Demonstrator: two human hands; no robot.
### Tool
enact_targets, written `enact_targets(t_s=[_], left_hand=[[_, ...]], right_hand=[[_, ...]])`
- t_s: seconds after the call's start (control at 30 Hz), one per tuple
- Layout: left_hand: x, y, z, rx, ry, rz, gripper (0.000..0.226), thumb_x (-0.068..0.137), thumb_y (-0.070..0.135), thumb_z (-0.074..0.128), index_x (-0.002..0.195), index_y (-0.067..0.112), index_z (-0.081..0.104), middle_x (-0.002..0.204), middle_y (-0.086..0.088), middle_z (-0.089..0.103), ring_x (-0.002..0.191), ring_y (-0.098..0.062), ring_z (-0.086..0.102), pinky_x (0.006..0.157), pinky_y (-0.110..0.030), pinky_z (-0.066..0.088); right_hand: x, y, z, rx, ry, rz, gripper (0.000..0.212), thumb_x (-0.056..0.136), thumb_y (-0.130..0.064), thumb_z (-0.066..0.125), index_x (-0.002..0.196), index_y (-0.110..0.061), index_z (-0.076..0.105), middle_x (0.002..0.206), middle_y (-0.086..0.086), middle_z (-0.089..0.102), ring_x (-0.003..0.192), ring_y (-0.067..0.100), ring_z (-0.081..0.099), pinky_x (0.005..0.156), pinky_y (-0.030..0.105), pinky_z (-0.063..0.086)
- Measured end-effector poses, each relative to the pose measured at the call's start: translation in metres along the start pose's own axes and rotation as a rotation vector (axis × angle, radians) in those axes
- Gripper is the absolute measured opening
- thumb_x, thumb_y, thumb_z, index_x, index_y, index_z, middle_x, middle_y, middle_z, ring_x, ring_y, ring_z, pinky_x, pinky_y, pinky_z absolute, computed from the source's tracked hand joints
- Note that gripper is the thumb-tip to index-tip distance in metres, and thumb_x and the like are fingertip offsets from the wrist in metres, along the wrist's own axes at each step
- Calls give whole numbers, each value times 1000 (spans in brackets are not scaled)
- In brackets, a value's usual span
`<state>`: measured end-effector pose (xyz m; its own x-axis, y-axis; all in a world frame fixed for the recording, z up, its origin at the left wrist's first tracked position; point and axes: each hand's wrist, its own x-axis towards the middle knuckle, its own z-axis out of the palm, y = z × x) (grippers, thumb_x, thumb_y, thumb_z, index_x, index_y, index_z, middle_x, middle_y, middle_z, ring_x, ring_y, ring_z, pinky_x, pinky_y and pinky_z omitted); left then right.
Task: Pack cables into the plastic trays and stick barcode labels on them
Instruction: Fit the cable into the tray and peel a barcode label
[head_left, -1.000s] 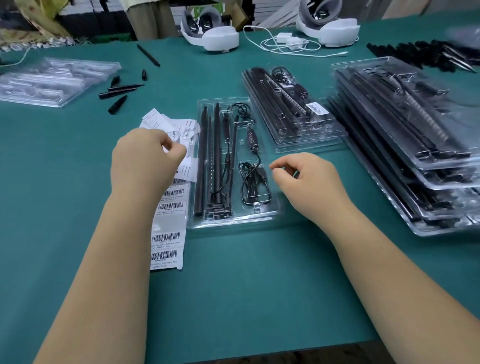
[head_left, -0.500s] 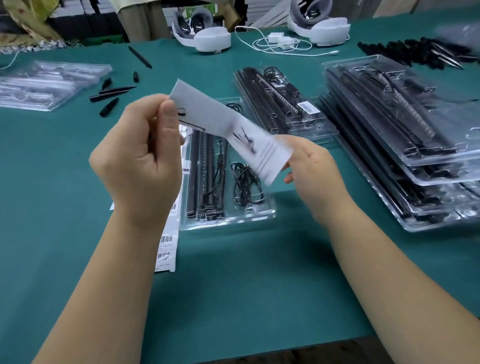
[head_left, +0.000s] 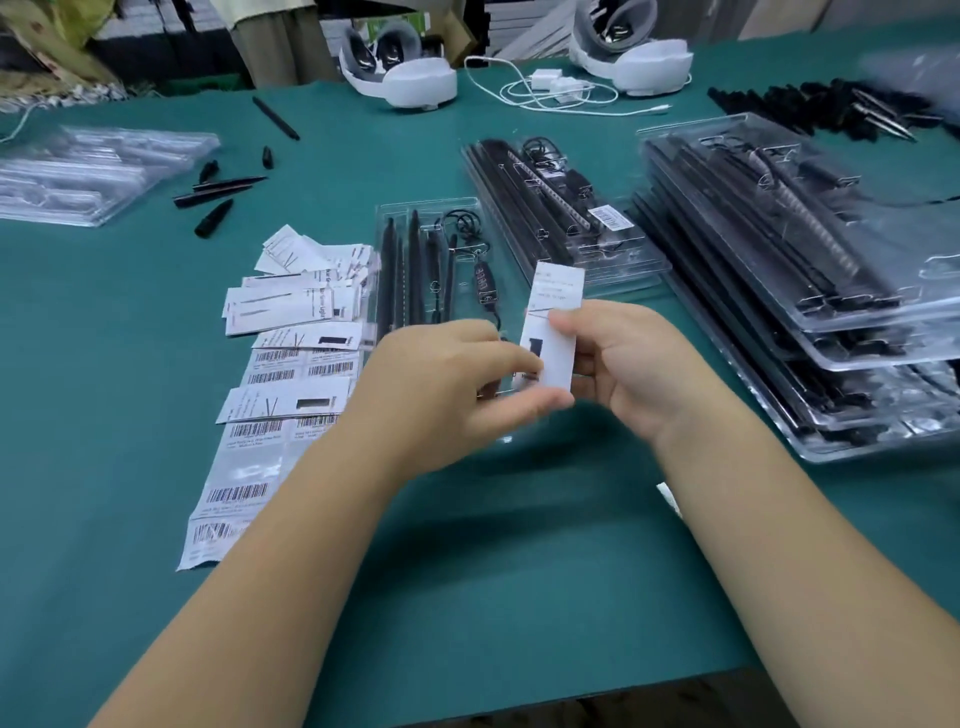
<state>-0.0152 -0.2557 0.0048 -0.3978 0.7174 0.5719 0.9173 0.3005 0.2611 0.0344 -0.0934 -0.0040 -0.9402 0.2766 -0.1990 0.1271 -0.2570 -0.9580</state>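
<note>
Holding a white printed slip (head_left: 550, 332) upright between both hands, the person has it just above the near end of the open plastic tray (head_left: 431, 270) that lies in the middle of the green worktop (head_left: 519, 571). The left hand (head_left: 447, 384) pinches the slip's lower left edge with thumb and forefinger, while the right hand (head_left: 639, 364) grips its right side with the thumb laid across the front; the two hands are close together, both clamped on the paper. That tray already carries black rods and a coiled cable (head_left: 467, 223). Left of it lie loose slips and a strip of barcode labels (head_left: 249, 457); a labelled closed tray (head_left: 561, 218) lies just beyond, and a stack of packed trays (head_left: 805, 291) stands on the right. By my reading the step in hand is preparing the insert, perhaps folding it. Next it likely needs laying into the tray, which must then be closed before a barcode goes on.
</note>
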Motion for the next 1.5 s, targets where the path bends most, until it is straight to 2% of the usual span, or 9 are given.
enact_targets(t_s=[0.17,0.37,0.5,0.6,0.8,1.0,1.13,1.33,1.5], left_hand=[[2,-8,0,-60,-4,-305,38,83,54,59,67,20,62,52,6,50,52,-8,46,53,-33,42],[-2,-19,2,114,-494,-347,57,52,77,60,88,35,46,66,18,47,61,7,44,52,-22,29],[-1,-24,6,8,-447,-361,59,54,75,61,96,35,49,61,14,45,62,6,47,50,-21,26],[-1,-29,3,-97,-431,-399,67,57,70,65,113,33,59,55,13,46,58,5,48,51,-18,31],[4,-30,1,-96,-472,-400,69,64,62,71,123,26,65,50,29,50,52,11,49,51,-10,34],[2,-9,24,278,-380,-370,75,58,79,49,107,22,51,86,10,54,79,-16,54,64,-29,38],[6,-6,36,376,-368,-422,75,62,87,40,90,17,38,70,10,34,67,-19,40,56,-31,30],[5,-15,27,269,-355,-202,67,87,62,18,97,9,58,83,-7,60,84,-29,59,71,-38,45],[3,-22,24,66,-288,-164,44,103,32,29,64,18,44,58,-6,51,62,-22,49,68,-38,41]], right_hand=[[4,5,2,-151,43,-71,14,94,-14,54,96,-19,67,84,-3,73,72,12,68,68,31,57],[15,5,-11,-277,319,-158,20,90,-16,60,97,-34,65,81,-15,70,62,2,65,59,20,49],[12,1,-16,-335,291,-51,30,87,-11,57,69,-31,71,63,-10,70,53,9,60,63,30,47],[12,-3,-23,-425,296,12,19,81,-6,54,89,-3,70,70,18,64,61,18,52,62,34,40],[5,-8,-28,-633,142,138,10,79,-5,58,83,-6,68,66,5,63,46,14,53,44,20,40],[5,-9,-27,-728,193,99,9,74,-10,55,79,-14,61,51,2,41,38,14,33,38,13,21],[6,-8,-25,-755,174,108,11,76,-11,55,82,-13,64,65,7,50,46,17,40,40,16,27],[9,-8,-31,-579,208,130,18,81,-7,56,92,2,66,56,1,59,37,9,51,38,16,37],[6,-10,-32,-369,108,154,13,90,-7,57,90,-14,68,65,-2,71,49,8,63,42,17,46]])
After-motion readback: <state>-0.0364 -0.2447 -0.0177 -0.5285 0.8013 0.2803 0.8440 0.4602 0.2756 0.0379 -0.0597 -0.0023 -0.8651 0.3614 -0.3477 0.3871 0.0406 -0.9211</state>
